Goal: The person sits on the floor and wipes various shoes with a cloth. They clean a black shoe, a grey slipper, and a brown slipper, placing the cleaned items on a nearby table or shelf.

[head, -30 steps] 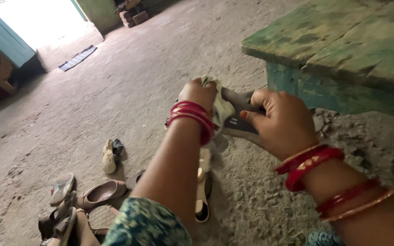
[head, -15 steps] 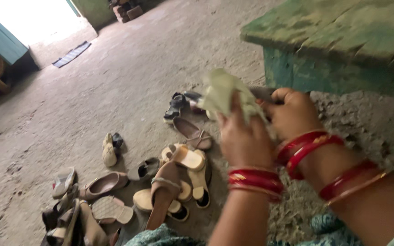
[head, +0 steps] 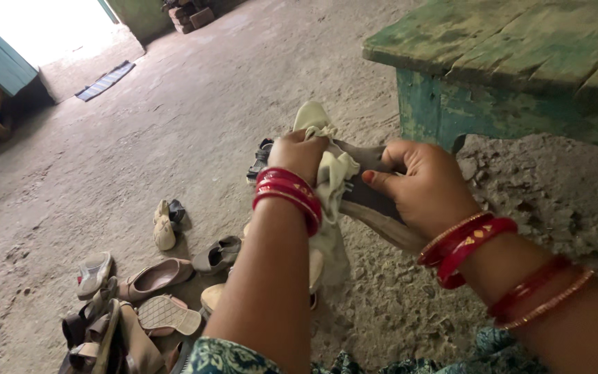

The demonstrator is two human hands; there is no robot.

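My right hand [head: 420, 181] grips a dark grey sandal [head: 372, 197] held in the air in front of me, its sole edge facing down. My left hand [head: 300, 154] is closed on a pale cream cloth [head: 330, 176] and presses it against the sandal's far end. The cloth bunches above my fist and hangs down below my wrist. Red bangles ring both wrists.
Several shoes and sandals [head: 153, 277] lie scattered on the rough concrete floor [head: 174, 125] to my lower left. A worn green wooden bench [head: 513, 62] stands at the upper right. A striped mat [head: 105, 82] lies by the bright doorway at top left.
My left hand with the cloth swung from the sandal's far end toward me, then back out to the far end. The right hand kept its hold on the sandal.
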